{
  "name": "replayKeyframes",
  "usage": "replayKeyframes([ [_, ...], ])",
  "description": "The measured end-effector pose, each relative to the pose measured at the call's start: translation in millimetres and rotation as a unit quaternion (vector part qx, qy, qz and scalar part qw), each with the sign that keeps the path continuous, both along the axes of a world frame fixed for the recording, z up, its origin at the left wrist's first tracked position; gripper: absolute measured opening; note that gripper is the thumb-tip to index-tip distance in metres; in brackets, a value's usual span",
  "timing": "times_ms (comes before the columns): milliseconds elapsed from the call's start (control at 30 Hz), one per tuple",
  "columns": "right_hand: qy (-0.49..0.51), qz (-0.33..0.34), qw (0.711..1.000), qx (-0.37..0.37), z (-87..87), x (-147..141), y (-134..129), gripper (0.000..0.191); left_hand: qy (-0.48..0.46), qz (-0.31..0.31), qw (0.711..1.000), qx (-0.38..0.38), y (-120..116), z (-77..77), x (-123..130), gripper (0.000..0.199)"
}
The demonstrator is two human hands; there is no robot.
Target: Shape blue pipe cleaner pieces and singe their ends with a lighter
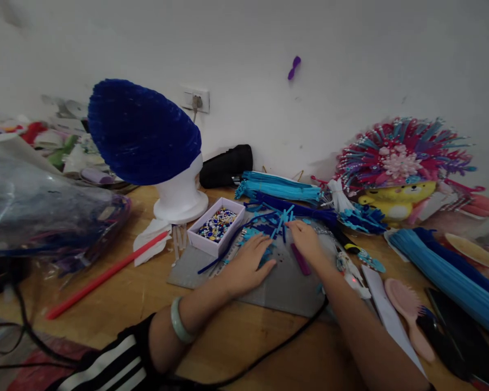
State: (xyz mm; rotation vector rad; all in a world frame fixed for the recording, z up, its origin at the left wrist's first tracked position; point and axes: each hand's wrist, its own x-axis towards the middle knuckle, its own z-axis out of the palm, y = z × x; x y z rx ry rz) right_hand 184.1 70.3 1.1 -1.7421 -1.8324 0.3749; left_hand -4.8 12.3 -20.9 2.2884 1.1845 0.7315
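Note:
My left hand [248, 264] lies palm down at the left of the grey mat [269, 293], thumb apart from the stretched fingers. Its fingertips rest on a heap of small light blue pieces [250, 234]. My right hand [305, 240] is at the back of the mat, its fingertips closed around short light blue pipe cleaner pieces [284, 217]. More cut pieces in light and dark blue are scattered between both hands. A purple strip [300, 260] lies beside my right hand. Left of the heap stands a white box [218, 247] filled with mixed beads.
A white foam head [181, 198] wears a dark blue cap [142, 133]. Behind the mat lie bundled light blue pipe cleaners [283, 188]. On the right are a pink hairbrush [407, 309] and a decorated headdress [403, 152]. A black cable [269, 355] crosses the front; a red stick [106, 277] lies left.

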Motion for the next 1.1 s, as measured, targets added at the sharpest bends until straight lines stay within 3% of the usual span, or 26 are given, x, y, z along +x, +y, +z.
replayKeyframes([
  [233,0.212,0.047,0.976,0.017,-14.2,-7.3,-46.7,0.044,-0.120,0.044,0.992,-0.012,-1.1,-1.8,2.1,0.041],
  [500,0.247,0.055,0.967,0.005,-14.7,-17.9,-66.6,0.050,-0.178,0.032,0.965,-0.191,-2.8,2.6,7.5,0.053],
  [700,0.275,0.094,0.957,-0.013,-10.8,-23.9,-74.3,0.048,-0.211,0.039,0.946,-0.244,-2.0,-0.2,9.9,0.059],
  [867,0.295,0.079,0.952,-0.030,-10.5,-22.5,-73.5,0.048,-0.201,0.045,0.943,-0.261,-2.3,7.3,9.4,0.042],
  [933,0.330,0.058,0.941,-0.055,-11.6,-20.9,-71.5,0.048,-0.202,0.041,0.943,-0.260,-2.8,9.0,9.0,0.034],
  [1100,0.458,0.014,0.881,-0.119,-14.2,-20.5,-67.0,0.037,-0.215,0.018,0.940,-0.266,-2.5,5.4,8.9,0.022],
])
